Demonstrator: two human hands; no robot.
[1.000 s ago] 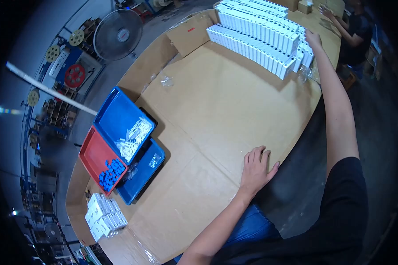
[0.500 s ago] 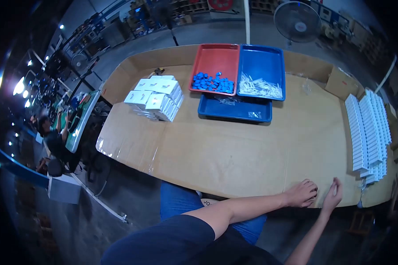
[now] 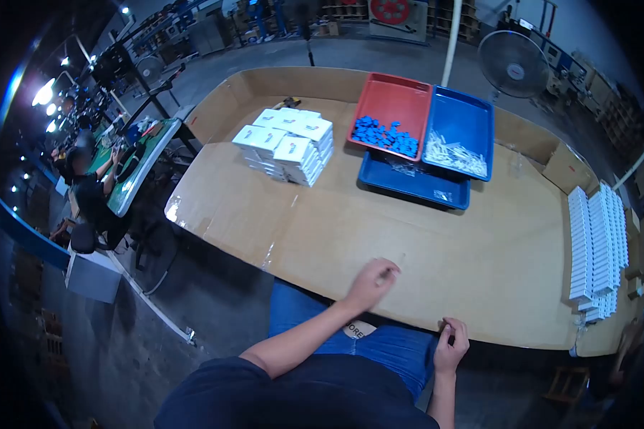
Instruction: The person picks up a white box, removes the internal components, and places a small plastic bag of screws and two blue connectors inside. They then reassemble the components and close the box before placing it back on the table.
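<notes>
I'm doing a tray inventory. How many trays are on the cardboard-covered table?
3: a red tray with blue pieces, a blue tray beside it with white pieces, and a lower blue tray, partly beneath both. Others may be hidden underneath.

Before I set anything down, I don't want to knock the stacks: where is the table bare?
The widest bare patch of table lies between the lower blue tray, box stack, box rows, left hand and right hand. Another borders the stack's left. It's crowded around the red tray and upper blue tray, and along the rows.
</notes>
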